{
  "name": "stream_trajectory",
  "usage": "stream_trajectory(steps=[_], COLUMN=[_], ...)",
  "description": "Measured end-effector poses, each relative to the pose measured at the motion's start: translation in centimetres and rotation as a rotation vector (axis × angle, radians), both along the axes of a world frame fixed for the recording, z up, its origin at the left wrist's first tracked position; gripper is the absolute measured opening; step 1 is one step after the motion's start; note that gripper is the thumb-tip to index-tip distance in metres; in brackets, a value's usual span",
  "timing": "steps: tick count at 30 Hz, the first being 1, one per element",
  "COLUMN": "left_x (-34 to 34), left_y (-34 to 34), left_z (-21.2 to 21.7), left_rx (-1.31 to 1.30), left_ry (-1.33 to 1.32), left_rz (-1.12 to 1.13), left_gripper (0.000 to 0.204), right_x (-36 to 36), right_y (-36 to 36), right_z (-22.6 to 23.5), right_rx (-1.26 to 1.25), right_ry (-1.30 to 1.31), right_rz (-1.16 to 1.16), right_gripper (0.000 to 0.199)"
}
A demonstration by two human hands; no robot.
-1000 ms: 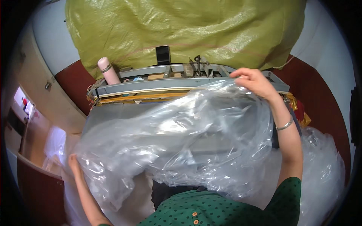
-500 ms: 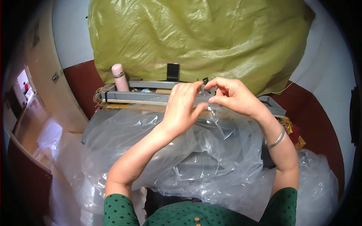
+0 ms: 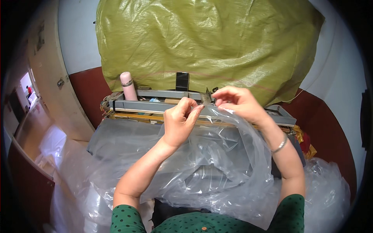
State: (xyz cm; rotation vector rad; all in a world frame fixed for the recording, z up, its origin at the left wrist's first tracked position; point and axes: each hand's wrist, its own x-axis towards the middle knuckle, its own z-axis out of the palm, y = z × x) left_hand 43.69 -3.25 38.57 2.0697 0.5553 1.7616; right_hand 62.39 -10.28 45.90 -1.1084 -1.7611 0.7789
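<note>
A large sheet of clear plastic film (image 3: 210,155) lies crumpled over the bench in front of me and spills down on both sides. My left hand (image 3: 180,120) is closed, with thumb and forefinger pinching the film's upper edge. To its right, my right hand (image 3: 241,104) has curled fingers, with its thumb against the same edge; the fingertips are slightly blurred. Between the two hands the film is drawn up in a raised fold. Both hands are just in front of a grey metal frame (image 3: 143,105) that runs across the back of the bench.
A pink bottle (image 3: 128,87) stands at the frame's left end, and a black phone-like slab (image 3: 182,81) leans behind the frame. Yellow-green sheeting (image 3: 210,42) covers the back. More film (image 3: 328,190) is heaped at the right. A door (image 3: 58,73) stands at the left.
My left hand has turned and closed into a pinch on the film, slightly lower. The right hand has shifted a little, and the film's edge has been drawn up between the hands.
</note>
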Motion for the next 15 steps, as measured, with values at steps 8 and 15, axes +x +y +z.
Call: stream_trajectory(steps=[8, 15], left_x=[-1.5, -5.2], left_y=[0.6, 0.4], left_z=[-2.1, -1.7], left_rx=[-0.019, -0.23], left_ry=[-0.032, 0.537], left_rz=[0.066, -0.261], left_gripper=[0.017, 0.014], right_x=[-3.9, -3.0], right_y=[4.4, 6.4], right_z=[-4.6, -10.5], right_rx=[0.006, 0.075], right_ry=[0.151, 0.652], right_rz=[0.145, 0.152], right_gripper=[0.023, 0.011])
